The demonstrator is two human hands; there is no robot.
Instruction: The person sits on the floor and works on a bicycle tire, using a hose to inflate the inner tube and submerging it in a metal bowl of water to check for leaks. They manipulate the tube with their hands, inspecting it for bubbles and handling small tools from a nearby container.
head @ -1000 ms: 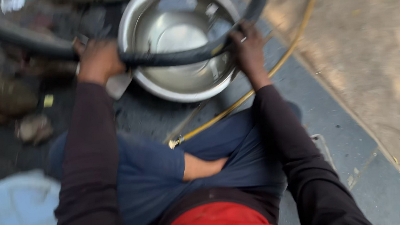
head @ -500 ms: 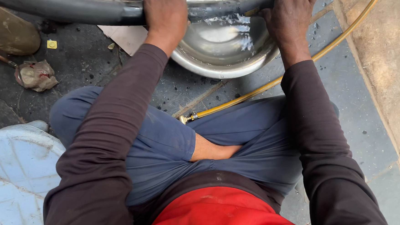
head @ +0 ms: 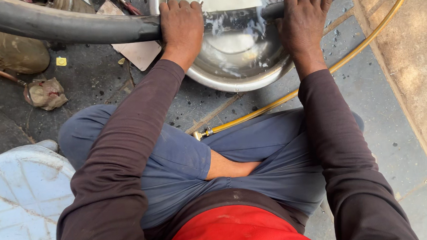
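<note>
Tube (head: 72, 26) pushed lower into basin (head: 231, 80) water; left hand (head: 181, 24), right hand (head: 305, 20) gripping it.

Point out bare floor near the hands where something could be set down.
Free: grey floor right of the hose, up to the tan strip; dark patch between rag and card. Crowded: basin under tube, both hands gripping it.
</note>
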